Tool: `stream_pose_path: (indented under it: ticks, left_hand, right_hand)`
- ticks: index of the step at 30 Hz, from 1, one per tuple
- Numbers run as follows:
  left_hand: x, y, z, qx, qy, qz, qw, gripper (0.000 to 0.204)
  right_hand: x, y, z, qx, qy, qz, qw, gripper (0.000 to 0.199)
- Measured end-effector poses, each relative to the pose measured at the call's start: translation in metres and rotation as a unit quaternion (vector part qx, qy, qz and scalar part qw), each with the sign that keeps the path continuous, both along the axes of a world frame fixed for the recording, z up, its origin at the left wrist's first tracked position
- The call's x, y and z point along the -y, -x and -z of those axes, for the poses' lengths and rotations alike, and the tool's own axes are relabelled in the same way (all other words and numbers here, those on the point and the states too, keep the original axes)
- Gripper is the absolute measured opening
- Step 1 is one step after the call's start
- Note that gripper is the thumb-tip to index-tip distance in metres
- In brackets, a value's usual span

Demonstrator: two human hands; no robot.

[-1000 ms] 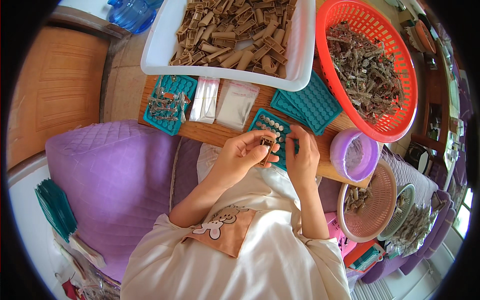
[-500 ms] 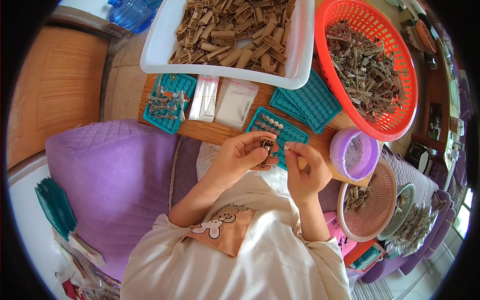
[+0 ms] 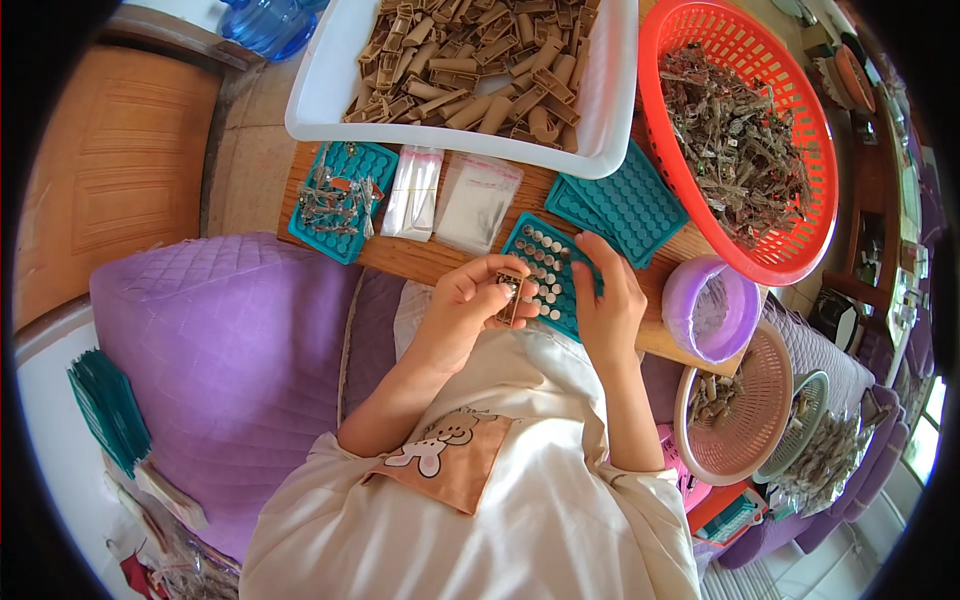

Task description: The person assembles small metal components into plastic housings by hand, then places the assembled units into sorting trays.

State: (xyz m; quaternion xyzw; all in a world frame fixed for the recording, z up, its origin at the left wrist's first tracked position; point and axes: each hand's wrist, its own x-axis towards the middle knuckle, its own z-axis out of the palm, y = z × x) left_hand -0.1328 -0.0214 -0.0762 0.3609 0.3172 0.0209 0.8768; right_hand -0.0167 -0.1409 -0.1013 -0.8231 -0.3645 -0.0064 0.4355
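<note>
My left hand (image 3: 455, 318) is closed around a small brown plastic casing (image 3: 509, 298), its open side up, with shiny metal bits inside. The thumb presses on those bits and partly hides them. Over the right side of a teal tray (image 3: 568, 322) reaches my right hand (image 3: 612, 305), thumb and forefinger apart, with nothing visible between them. Rows of round silver discs (image 3: 547, 262), like button cells, lie in the tray's pockets. Part of the tray is hidden behind both hands.
Beyond stands a white bin (image 3: 460, 140) of brown casings, beside a red basket (image 3: 655, 130) of small wrapped parts. Stacked teal trays (image 3: 620, 205), clear plastic bags (image 3: 480, 200), another teal tray (image 3: 330, 240) with metal parts and a purple bowl (image 3: 745, 315) share the wooden table.
My right hand has moved away from the casing, up over the disc tray; the small silver piece no longer shows in its fingers. My left hand has shifted slightly left with the casing.
</note>
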Motion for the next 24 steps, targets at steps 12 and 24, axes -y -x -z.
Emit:
stream_pose_path:
  ticks: [12,24]
  left_hand:
    - [-0.002,-0.004,-0.017,0.021,-0.025,0.012,0.999,0.028]
    - [0.006,-0.007,-0.015,0.063,-0.090,0.066,0.992,0.033]
  right_hand:
    - [-0.004,0.006,-0.019,-0.067,-0.037,0.029,0.997,0.024]
    - [-0.002,0.022,-0.048,-0.043,-0.106,-0.039,0.993,0.021]
